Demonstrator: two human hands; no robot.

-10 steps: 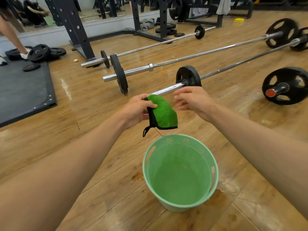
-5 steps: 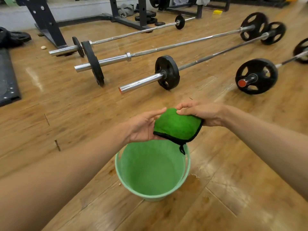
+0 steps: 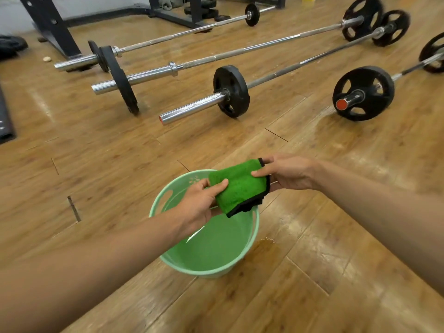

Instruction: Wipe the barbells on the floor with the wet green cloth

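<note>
A folded green cloth (image 3: pixel 240 186) with a black edge hangs over a light green bucket (image 3: pixel 254 227) holding water. My left hand (image 3: pixel 199 205) pinches the cloth's near left side, thumb on top. My right hand (image 3: pixel 286 173) grips its far right edge. Several barbells lie on the wooden floor beyond. The nearest barbell (image 3: pixel 192 108) has a chrome sleeve and a black plate, about an arm's length ahead of the hands. To the right a barbell with a red end cap (image 3: pixel 343 103) rests on its plate.
Two more barbells (image 3: pixel 149 76) lie further back, side by side. A black rack frame (image 3: pixel 55 32) stands at the far left, and a dark mat edge (image 3: pixel 4 126) sits at the left border. Wet patches (image 3: pixel 266 243) mark the floor beside the bucket.
My right hand has taken hold of the cloth alongside the left. Both hands dropped closer to the bucket with the cloth spread between them, and the view tilted down.
</note>
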